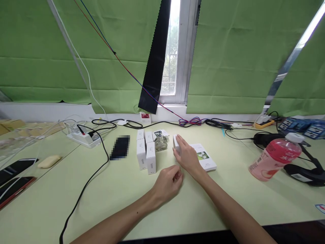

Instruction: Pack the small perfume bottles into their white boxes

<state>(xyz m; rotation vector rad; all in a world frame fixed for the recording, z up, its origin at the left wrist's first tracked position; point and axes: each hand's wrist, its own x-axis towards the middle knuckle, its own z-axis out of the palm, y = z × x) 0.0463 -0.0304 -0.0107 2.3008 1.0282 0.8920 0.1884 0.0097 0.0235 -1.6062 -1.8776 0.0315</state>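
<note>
My right hand [187, 156] grips a small white box [175, 142] that is mostly hidden behind its fingers, just above or on the table. Nearer to me, my left hand [168, 183] rests on the table curled into a loose fist, with nothing seen in it. Several upright small white boxes [150, 159] stand grouped in the middle. Behind and beside them sits a shiny grey-green object [160, 141], its kind unclear. A flat white box with a green and white picture [208, 162] lies right of my right hand, partly covered by it.
A pink drink bottle [275, 157] and a black headset-like object [304, 173] are at the right. On the left are a blurred dark rectangle [120, 147], a power strip [85, 138], phones [16, 189] and a black cable [87, 183]. More cables [215, 124] run along the back.
</note>
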